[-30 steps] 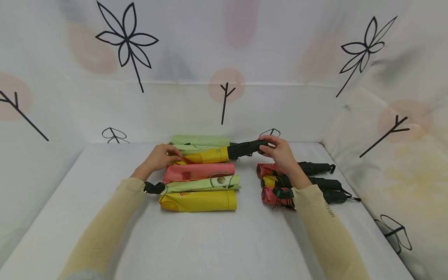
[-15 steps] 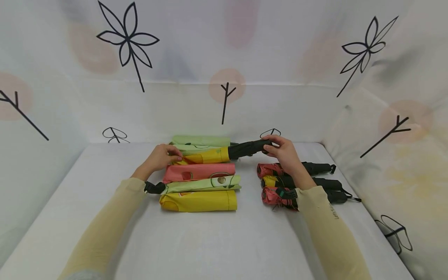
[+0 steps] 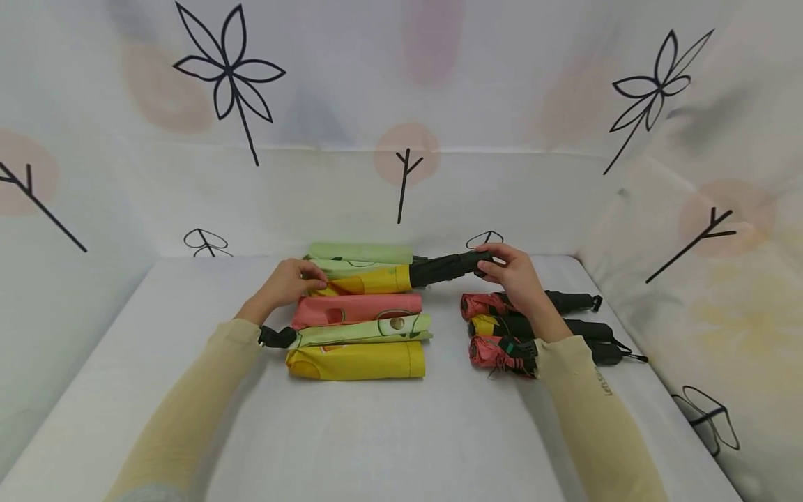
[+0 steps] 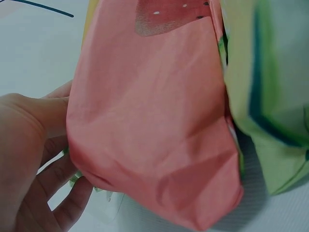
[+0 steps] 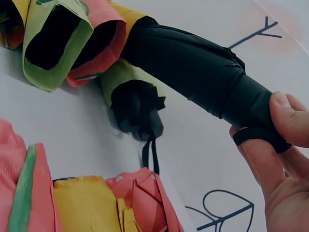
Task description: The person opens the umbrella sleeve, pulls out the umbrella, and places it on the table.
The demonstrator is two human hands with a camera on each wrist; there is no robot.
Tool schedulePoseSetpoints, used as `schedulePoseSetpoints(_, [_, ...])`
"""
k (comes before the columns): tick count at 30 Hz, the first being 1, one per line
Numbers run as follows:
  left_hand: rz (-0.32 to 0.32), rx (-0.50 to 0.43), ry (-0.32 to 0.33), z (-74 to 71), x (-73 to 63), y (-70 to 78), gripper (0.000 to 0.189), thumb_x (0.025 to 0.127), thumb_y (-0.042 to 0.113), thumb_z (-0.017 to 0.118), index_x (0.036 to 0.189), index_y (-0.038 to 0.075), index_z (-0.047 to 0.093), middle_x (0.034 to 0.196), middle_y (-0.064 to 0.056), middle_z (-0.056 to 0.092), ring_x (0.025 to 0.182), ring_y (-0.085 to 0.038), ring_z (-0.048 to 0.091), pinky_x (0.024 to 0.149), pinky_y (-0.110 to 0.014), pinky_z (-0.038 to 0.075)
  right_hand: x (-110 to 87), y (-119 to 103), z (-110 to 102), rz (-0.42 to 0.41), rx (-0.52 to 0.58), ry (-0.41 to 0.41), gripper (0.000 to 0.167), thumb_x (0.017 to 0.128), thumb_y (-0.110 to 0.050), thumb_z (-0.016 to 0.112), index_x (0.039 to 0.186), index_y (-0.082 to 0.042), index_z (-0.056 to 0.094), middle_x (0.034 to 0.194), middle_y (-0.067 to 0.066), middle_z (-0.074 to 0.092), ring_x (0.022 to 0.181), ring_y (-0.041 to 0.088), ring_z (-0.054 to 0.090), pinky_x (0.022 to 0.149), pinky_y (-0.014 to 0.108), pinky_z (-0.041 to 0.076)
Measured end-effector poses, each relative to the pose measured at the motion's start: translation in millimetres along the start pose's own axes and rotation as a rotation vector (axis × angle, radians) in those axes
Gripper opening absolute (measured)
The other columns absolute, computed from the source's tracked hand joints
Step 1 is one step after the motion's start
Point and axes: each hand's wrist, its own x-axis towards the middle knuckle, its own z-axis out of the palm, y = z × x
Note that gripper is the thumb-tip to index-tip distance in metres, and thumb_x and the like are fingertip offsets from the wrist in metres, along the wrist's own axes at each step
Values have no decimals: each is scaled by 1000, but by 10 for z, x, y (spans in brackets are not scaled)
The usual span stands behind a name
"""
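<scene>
In the head view, a folded black umbrella (image 3: 445, 269) sticks out of the right end of a yellow umbrella sleeve (image 3: 376, 279). My left hand (image 3: 282, 284) pinches the sleeve at its left end. With thumb and fingers, my right hand (image 3: 511, 275) grips the umbrella's handle end, which is tilted slightly up. The right wrist view shows the handle (image 5: 251, 106) with a black strap looped by the fingers. A pink sleeve (image 4: 145, 121) fills much of the left wrist view and hides the left fingertips behind it.
Nearer me lie pink (image 3: 357, 309), light green (image 3: 364, 330) and yellow (image 3: 354, 360) sleeves in a row. Behind, a green sleeve (image 3: 360, 251) lies by the back wall; another has a black umbrella end (image 5: 133, 106) in it. Several rolled umbrellas (image 3: 583, 329) lie under my right forearm.
My right hand has moved a little to the right, and more of the black umbrella shows outside the yellow sleeve. My left hand has stayed at the sleeve's left end.
</scene>
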Motion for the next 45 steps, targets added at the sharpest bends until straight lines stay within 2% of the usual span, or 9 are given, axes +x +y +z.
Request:
schedulePoseSetpoints(8, [-2, 9, 1, 11, -1, -2, 8, 94, 15, 71, 97, 10, 77, 96, -4, 71, 88, -23, 60, 75, -37, 47, -35, 33, -94, -14, -3, 4, 32, 100, -6, 60, 131, 2, 58, 138, 18, 49, 95, 6, 67, 81, 21, 54])
schedulePoseSetpoints(19, [14, 7, 16, 7, -5, -25, 7, 93, 14, 72, 96, 9, 77, 93, -4, 71, 82, -21, 59, 68, -35, 47, -88, 63, -288, -42, 60, 48, 30, 99, -8, 62, 127, 0, 60, 126, 5, 54, 92, 6, 68, 78, 21, 55])
schedulePoseSetpoints(23, [3, -5, 16, 15, -7, -55, 7, 93, 15, 72, 96, 10, 77, 94, -4, 71, 83, -21, 60, 68, -35, 47, -99, 94, -352, -57, 97, 74, 23, 99, -8, 62, 122, -6, 65, 122, 4, 56, 86, 8, 70, 75, 21, 56])
schedulePoseSetpoints(28, [5, -14, 19, 22, -2, -63, 7, 93, 15, 72, 96, 10, 77, 95, -4, 71, 84, -21, 60, 70, -35, 48, -119, 111, -427, -39, 168, 88, 20, 99, -9, 62, 116, -17, 68, 118, 3, 57, 82, 10, 72, 73, 21, 56])
schedulePoseSetpoints(34, [10, -26, 13, 25, 3, -68, 8, 93, 15, 72, 97, 10, 77, 95, -5, 71, 86, -23, 61, 70, -36, 48, -146, 96, -500, -16, 236, 106, 24, 98, -10, 62, 122, -6, 64, 114, 3, 59, 80, 12, 72, 73, 21, 56])
schedulePoseSetpoints(41, [-42, -46, -1, 16, 13, -95, 11, 95, 19, 70, 101, 12, 76, 100, -4, 70, 93, -24, 60, 76, -38, 48, -182, 95, -601, 2, 304, 110, 23, 99, -7, 60, 122, -7, 63, 111, 3, 60, 80, 13, 72, 71, 21, 56])
schedulePoseSetpoints(45, [-36, -55, -3, 17, 27, -86, 12, 95, 19, 70, 102, 11, 76, 101, -5, 70, 94, -24, 60, 78, -39, 49, -189, 113, -694, -9, 347, 94, 21, 100, -4, 57, 119, -7, 65, 109, 2, 63, 79, 15, 72, 70, 22, 56])
